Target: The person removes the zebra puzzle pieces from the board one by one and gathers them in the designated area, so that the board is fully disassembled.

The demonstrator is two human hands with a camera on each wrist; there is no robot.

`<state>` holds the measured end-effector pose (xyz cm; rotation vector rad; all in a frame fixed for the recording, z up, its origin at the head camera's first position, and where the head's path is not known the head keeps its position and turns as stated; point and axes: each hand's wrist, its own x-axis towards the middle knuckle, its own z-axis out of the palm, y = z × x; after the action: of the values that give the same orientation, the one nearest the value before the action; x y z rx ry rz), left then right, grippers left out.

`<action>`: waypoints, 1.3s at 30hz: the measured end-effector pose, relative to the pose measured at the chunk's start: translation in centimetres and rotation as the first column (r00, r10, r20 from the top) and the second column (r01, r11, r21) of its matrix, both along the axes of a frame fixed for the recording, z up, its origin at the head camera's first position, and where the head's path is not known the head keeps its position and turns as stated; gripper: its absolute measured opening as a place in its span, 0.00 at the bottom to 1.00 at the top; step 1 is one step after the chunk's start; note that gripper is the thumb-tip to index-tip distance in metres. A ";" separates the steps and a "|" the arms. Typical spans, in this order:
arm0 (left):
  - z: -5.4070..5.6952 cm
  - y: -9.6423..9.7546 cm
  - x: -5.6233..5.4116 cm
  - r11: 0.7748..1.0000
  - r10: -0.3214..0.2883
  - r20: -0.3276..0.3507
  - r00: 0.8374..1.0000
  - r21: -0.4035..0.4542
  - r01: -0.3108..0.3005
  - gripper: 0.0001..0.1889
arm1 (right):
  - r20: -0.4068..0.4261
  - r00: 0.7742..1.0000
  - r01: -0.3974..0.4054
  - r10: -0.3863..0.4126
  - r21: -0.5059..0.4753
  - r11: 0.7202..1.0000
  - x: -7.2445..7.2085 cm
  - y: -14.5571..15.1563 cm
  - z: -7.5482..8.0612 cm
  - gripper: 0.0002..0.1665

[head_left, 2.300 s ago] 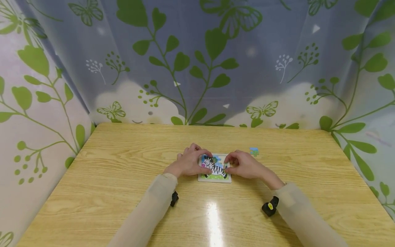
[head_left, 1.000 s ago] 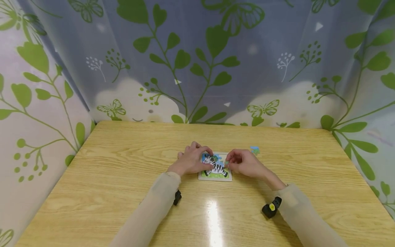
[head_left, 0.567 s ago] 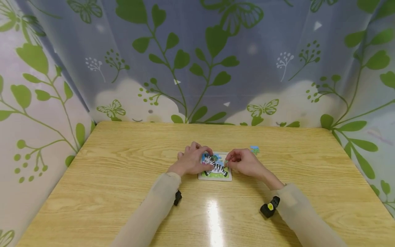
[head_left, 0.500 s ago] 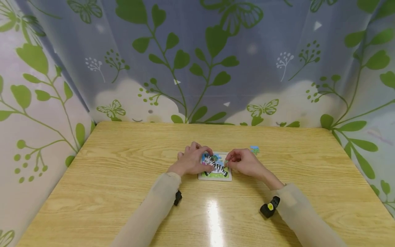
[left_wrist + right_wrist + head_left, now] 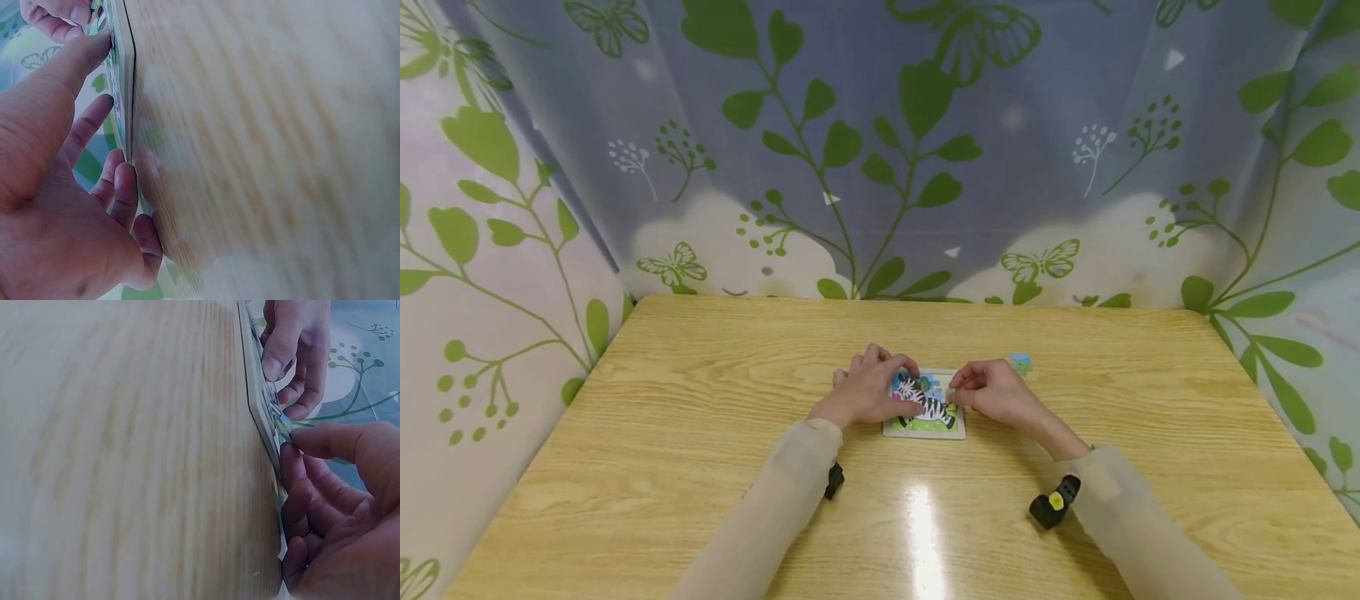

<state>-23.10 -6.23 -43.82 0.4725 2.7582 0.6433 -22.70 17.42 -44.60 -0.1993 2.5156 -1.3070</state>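
A small zebra jigsaw puzzle in a pale tray (image 5: 922, 435) lies flat at the middle of the table. My left hand (image 5: 867, 393) rests on its left side, thumb and index fingertips pressing on the picture; in the left wrist view the other fingers (image 5: 125, 190) bend loosely by the tray's edge. My right hand (image 5: 1000, 393) pinches a small puzzle piece (image 5: 285, 429) between thumb and index finger, low over the tray's right side. The fingertips cover much of that piece. Pale bare tray shows at the upper right of the picture.
One loose blue-and-green puzzle piece (image 5: 1020, 362) lies on the wooden table (image 5: 700, 367) just beyond my right hand. A curtain (image 5: 880, 167) printed with leaves and butterflies hangs behind the table and along both sides. Dark wrist cameras (image 5: 1054, 504) sit under the sleeves.
My right hand has shifted slightly at the tray's right side, its fingertips now a little higher on the picture than at first. My left hand stays almost in place on the puzzle.
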 end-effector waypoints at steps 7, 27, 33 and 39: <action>0.0 0.0 0.0 1.000 0.002 0.005 1.000 0.005 -0.002 0.26 | 0.012 1.000 0.014 -0.014 0.001 1.000 -0.1 0.0 0.1 0.08; 0.2 -0.5 0.3 0.998 -0.063 -0.029 0.998 -0.018 0.063 0.29 | -0.071 0.997 -0.045 0.040 -0.071 0.996 0.5 3.5 0.3 0.12; 0.3 -0.9 0.9 0.997 -0.067 -0.069 0.995 0.045 0.070 0.29 | -0.079 0.997 -0.017 0.012 -0.054 0.998 1.0 6.0 0.2 0.14; 0.3 -0.6 1.9 0.991 -0.093 -0.076 0.993 0.094 0.100 0.22 | -0.087 0.996 0.019 -0.023 -0.052 0.998 1.5 8.5 0.4 0.14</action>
<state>-21.20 -6.82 -43.53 0.6585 2.7594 0.7538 -21.19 25.90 -44.24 -0.2471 2.5652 -1.4005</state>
